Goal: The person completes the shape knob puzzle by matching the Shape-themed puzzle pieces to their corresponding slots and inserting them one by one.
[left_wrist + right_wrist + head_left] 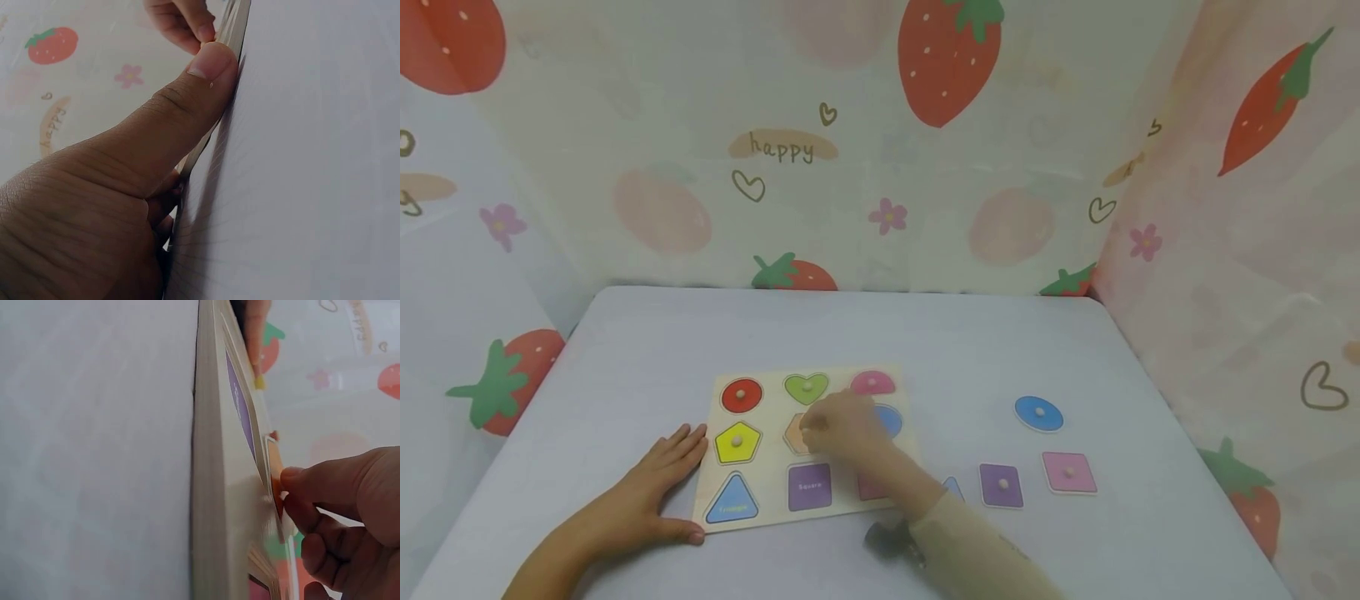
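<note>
A wooden shape puzzle board (771, 412) lies on the white table. My right hand (846, 429) pinches an orange hexagon puzzle piece (274, 465) between thumb and fingers, over the middle of the board. My left hand (640, 487) rests at the board's left edge, fingers extended, its thumb (212, 62) against the edge. A red circle (732, 402), green heart (795, 386), yellow pentagon (726, 448) and pink semicircle (880, 387) with knobs sit in the board. The triangle recess (730, 496) and square recess (809, 492) show printed words. My right hand partly covers the blue oval recess (891, 423).
Right of the board lie a blue oval piece (1027, 410), a purple square piece (1000, 497) and a pink piece (1078, 479), each with a knob. A blue triangle piece (953, 486) is partly behind my right forearm. Strawberry-printed curtains (865, 167) enclose the table's back and sides.
</note>
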Demonstrator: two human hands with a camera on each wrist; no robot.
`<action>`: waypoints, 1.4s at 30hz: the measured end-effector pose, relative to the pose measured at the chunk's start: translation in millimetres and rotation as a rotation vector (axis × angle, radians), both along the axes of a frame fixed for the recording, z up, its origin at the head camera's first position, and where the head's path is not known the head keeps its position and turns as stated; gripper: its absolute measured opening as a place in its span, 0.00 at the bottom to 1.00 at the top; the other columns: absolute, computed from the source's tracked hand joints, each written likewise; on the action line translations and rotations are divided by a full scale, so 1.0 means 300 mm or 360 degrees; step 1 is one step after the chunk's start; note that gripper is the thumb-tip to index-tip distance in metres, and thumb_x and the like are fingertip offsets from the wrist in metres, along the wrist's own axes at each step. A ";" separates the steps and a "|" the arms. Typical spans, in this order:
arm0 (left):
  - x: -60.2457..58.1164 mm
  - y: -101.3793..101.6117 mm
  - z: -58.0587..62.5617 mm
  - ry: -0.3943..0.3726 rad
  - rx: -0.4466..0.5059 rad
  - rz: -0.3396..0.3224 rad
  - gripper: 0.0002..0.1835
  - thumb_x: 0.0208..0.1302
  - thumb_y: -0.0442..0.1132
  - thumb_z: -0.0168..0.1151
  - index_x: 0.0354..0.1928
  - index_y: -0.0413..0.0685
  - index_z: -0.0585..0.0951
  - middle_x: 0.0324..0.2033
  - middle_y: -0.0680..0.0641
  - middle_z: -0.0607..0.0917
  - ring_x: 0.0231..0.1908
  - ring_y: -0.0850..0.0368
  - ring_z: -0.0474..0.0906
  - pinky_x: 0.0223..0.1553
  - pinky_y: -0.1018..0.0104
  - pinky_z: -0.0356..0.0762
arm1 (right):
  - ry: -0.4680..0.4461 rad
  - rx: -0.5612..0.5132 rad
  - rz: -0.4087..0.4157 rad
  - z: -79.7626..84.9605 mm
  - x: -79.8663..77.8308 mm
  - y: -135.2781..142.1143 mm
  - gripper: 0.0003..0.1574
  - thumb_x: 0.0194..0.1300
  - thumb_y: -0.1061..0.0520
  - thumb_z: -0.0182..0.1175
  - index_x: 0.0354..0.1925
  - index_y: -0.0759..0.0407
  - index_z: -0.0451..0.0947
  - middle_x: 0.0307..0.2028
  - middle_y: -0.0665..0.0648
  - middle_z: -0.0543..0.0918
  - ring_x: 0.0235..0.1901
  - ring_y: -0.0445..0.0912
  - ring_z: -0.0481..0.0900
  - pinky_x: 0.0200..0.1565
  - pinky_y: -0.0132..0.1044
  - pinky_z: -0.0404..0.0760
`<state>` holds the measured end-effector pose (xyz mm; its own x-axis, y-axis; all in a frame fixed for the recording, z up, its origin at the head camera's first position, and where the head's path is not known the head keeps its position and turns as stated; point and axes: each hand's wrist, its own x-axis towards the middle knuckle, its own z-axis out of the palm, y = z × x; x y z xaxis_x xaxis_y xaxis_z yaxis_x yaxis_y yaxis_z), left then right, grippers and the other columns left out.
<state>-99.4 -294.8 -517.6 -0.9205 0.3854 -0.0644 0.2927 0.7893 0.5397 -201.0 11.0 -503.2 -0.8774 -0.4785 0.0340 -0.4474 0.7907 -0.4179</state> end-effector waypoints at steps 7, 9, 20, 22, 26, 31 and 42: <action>-0.001 -0.008 0.000 -0.0002 0.0005 0.0011 0.69 0.40 0.75 0.73 0.80 0.46 0.58 0.81 0.47 0.54 0.81 0.41 0.40 0.63 0.91 0.17 | -0.0071 -0.0032 -0.0069 0.013 0.007 -0.012 0.10 0.65 0.52 0.66 0.43 0.44 0.90 0.35 0.40 0.88 0.38 0.39 0.79 0.55 0.38 0.80; -0.002 -0.010 0.000 0.0001 0.0004 0.0010 0.69 0.40 0.75 0.73 0.80 0.45 0.58 0.81 0.46 0.54 0.81 0.41 0.40 0.63 0.90 0.17 | -0.0069 -0.0030 -0.0068 0.016 0.009 -0.014 0.10 0.65 0.52 0.66 0.44 0.45 0.90 0.37 0.41 0.89 0.39 0.39 0.80 0.55 0.38 0.80; -0.001 -0.018 0.012 -0.0006 -0.0007 0.0014 0.69 0.40 0.74 0.74 0.80 0.46 0.58 0.81 0.47 0.54 0.81 0.41 0.40 0.64 0.89 0.16 | -0.0046 -0.0034 -0.0032 0.033 0.014 -0.024 0.11 0.65 0.52 0.66 0.44 0.46 0.90 0.39 0.42 0.90 0.44 0.40 0.83 0.58 0.39 0.79; 0.000 -0.020 0.014 -0.0010 -0.0002 0.0019 0.69 0.40 0.74 0.74 0.80 0.46 0.58 0.81 0.47 0.54 0.81 0.41 0.40 0.64 0.89 0.16 | -0.0048 -0.0036 -0.0036 0.034 0.015 -0.025 0.11 0.65 0.52 0.66 0.45 0.46 0.90 0.39 0.42 0.90 0.44 0.40 0.83 0.58 0.38 0.79; 0.003 -0.022 0.015 -0.0010 0.0003 0.0019 0.69 0.40 0.74 0.74 0.80 0.45 0.58 0.81 0.47 0.54 0.81 0.41 0.40 0.64 0.89 0.16 | -0.0045 -0.0038 -0.0034 0.035 0.017 -0.029 0.10 0.66 0.52 0.66 0.45 0.46 0.91 0.39 0.41 0.90 0.44 0.40 0.82 0.57 0.37 0.79; 0.007 -0.024 0.018 0.0009 -0.0010 0.0004 0.69 0.40 0.75 0.73 0.80 0.44 0.59 0.81 0.46 0.54 0.81 0.41 0.40 0.64 0.90 0.17 | -0.0062 -0.0045 -0.0027 0.036 0.019 -0.029 0.11 0.67 0.52 0.66 0.45 0.47 0.90 0.40 0.42 0.90 0.46 0.41 0.83 0.61 0.40 0.77; 0.001 -0.008 -0.003 0.0026 0.0010 -0.0025 0.68 0.41 0.76 0.72 0.79 0.44 0.60 0.81 0.47 0.55 0.81 0.40 0.41 0.64 0.91 0.18 | -0.0306 -0.0124 -0.0128 0.077 -0.003 0.024 0.13 0.68 0.47 0.68 0.50 0.47 0.89 0.41 0.43 0.87 0.47 0.43 0.80 0.55 0.41 0.80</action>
<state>-99.2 -297.2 -518.5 -0.9153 0.3999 -0.0471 0.3135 0.7812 0.5399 -201.9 18.1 -480.2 -0.9064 -0.4094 -0.1036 -0.2905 0.7824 -0.5508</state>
